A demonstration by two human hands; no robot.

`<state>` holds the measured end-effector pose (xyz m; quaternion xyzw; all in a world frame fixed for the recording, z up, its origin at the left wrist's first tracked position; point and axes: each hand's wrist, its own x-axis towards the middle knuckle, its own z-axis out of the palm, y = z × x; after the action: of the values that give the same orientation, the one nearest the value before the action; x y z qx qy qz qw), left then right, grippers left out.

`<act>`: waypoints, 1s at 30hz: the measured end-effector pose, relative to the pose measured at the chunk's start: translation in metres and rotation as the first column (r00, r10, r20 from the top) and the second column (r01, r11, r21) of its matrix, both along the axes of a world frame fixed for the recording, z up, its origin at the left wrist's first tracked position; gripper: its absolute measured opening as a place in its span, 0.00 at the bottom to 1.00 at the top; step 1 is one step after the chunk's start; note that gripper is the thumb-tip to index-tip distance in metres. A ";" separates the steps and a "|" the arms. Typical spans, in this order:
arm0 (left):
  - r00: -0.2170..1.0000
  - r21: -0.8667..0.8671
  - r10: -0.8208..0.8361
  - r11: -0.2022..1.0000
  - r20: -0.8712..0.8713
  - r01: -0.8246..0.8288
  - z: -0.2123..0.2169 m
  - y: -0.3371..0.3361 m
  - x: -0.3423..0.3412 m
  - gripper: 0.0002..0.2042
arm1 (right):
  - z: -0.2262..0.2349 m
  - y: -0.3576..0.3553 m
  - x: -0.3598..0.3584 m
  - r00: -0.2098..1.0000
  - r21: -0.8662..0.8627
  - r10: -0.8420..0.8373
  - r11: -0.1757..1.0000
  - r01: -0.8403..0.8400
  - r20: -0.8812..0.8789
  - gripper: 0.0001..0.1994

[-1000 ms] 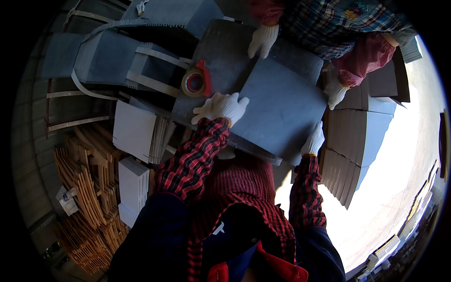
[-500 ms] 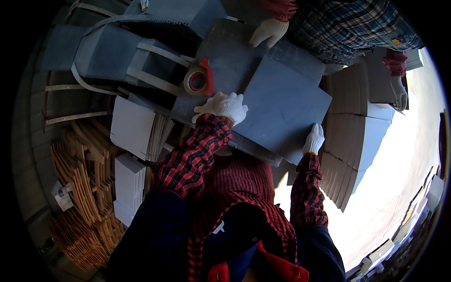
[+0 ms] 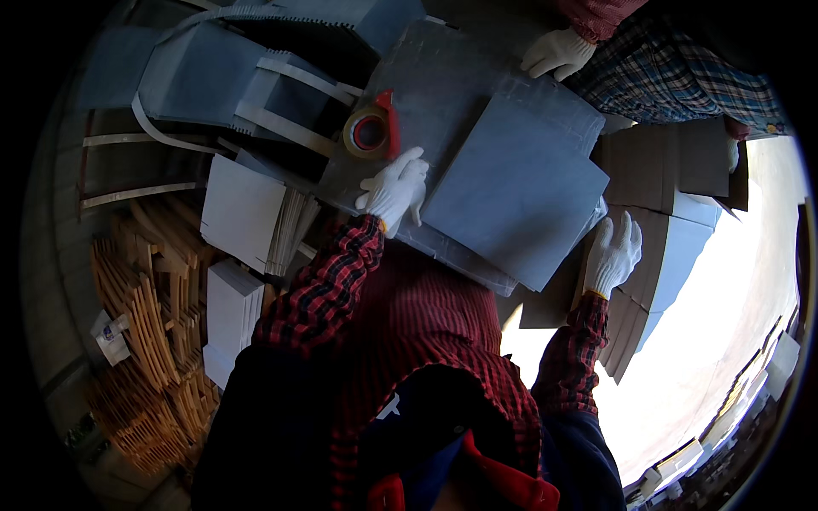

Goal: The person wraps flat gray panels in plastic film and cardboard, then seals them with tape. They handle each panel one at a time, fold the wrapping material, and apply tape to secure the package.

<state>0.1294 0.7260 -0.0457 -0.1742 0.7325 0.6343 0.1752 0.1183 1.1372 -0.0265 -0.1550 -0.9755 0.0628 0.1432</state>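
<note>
Flat grey-blue square sheet (image 3: 520,192) lies atop grey stack; white-gloved left hand (image 3: 394,189) loosely curled at its left edge, right hand (image 3: 612,254) spread flat beside right corner. Sheet laid, not taped; red-handled tape roll (image 3: 371,130) untouched nearby. Co-worker's gloved hand (image 3: 558,53) rests on far edge.

Single head-worn fisheye; looks steeply down, close over the grey board (image 3: 520,183).

Harsh daylight washed the pale floor (image 3: 724,341) right of the fingers (image 3: 626,234); to their left, wooden slats (image 3: 145,307) lay stacked in deep shadow.
</note>
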 end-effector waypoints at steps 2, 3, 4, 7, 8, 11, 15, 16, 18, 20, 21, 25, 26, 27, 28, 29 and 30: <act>0.996 -0.282 -0.081 0.955 0.042 0.089 -0.009 0.009 0.018 0.25 | -0.003 0.021 -0.039 0.996 -0.289 -0.008 0.957 0.033 0.085 0.28; 0.990 -0.414 -0.130 0.899 0.059 0.143 -0.022 0.015 0.033 0.25 | -0.013 0.029 -0.060 0.984 -0.316 0.035 0.949 0.022 0.174 0.33; 0.984 -0.484 -0.159 0.857 0.079 0.177 -0.032 0.021 0.043 0.25 | -0.031 0.041 -0.075 0.980 -0.360 0.097 0.933 -0.027 0.176 0.34; 0.923 -0.437 -0.177 0.840 0.342 0.323 0.019 0.036 0.043 0.34 | -0.079 0.038 -0.117 0.934 -0.710 0.252 0.704 0.002 0.252 0.37; 0.947 -0.430 -0.125 0.868 0.296 0.249 -0.008 0.039 0.055 0.34 | -0.084 0.028 -0.131 0.903 -0.839 0.238 0.507 0.200 0.359 0.38; 0.956 -0.380 -0.092 0.904 0.278 0.197 -0.022 0.047 0.045 0.33 | -0.152 0.054 -0.159 0.902 -0.748 0.218 0.646 0.153 0.373 0.37; 0.975 -0.316 0.118 0.947 0.190 -0.053 -0.054 0.052 0.063 0.32 | -0.145 0.012 -0.166 0.847 -0.321 0.175 0.947 -0.006 0.502 0.41; 0.969 -0.325 0.160 0.941 0.189 -0.092 -0.052 0.055 0.061 0.30 | -0.143 0.012 -0.164 0.853 -0.288 0.174 0.957 -0.029 0.492 0.42; 0.947 -0.209 0.271 0.949 0.169 -0.235 -0.070 0.059 0.068 0.28 | -0.130 0.003 -0.162 0.839 -0.276 0.199 0.959 -0.060 0.507 0.42; 0.955 -0.247 0.278 0.938 0.107 -0.245 -0.074 0.066 0.069 0.26 | -0.124 0.004 -0.163 0.837 -0.248 0.182 0.967 -0.057 0.516 0.43; 0.957 -0.266 0.280 0.931 0.076 -0.251 -0.077 0.069 0.070 0.25 | -0.123 0.004 -0.163 0.836 -0.235 0.174 0.970 -0.055 0.521 0.43; 0.969 -0.329 0.244 0.919 0.046 -0.216 -0.082 0.075 0.071 0.24 | -0.117 0.001 -0.163 0.813 -0.174 0.139 0.984 -0.046 0.566 0.45; 0.974 -0.353 0.221 0.916 0.044 -0.192 -0.078 0.074 0.071 0.24 | -0.115 0.000 -0.164 0.806 -0.168 0.130 0.985 -0.039 0.577 0.45; 0.979 -0.376 0.199 0.911 0.044 -0.168 -0.073 0.072 0.070 0.24 | -0.115 -0.002 -0.163 0.799 -0.162 0.123 0.986 -0.033 0.588 0.45; 0.984 -0.397 0.175 0.906 0.039 -0.146 -0.067 0.071 0.069 0.25 | -0.113 -0.003 -0.163 0.796 -0.154 0.114 0.988 -0.027 0.595 0.45; 0.990 -0.388 0.118 0.918 0.079 -0.079 -0.061 0.066 0.066 0.25 | -0.116 0.002 -0.166 0.750 -0.177 0.129 0.984 -0.017 0.648 0.45; 0.991 -0.367 0.067 0.930 0.112 -0.021 -0.057 0.061 0.065 0.25 | -0.118 0.003 -0.165 0.760 -0.172 0.115 0.985 -0.004 0.639 0.45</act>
<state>0.1948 0.7874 -0.1023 -0.2587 0.8213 0.4791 0.1701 -0.0465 1.1405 -0.1442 -0.1469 -0.9610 0.0883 -0.2170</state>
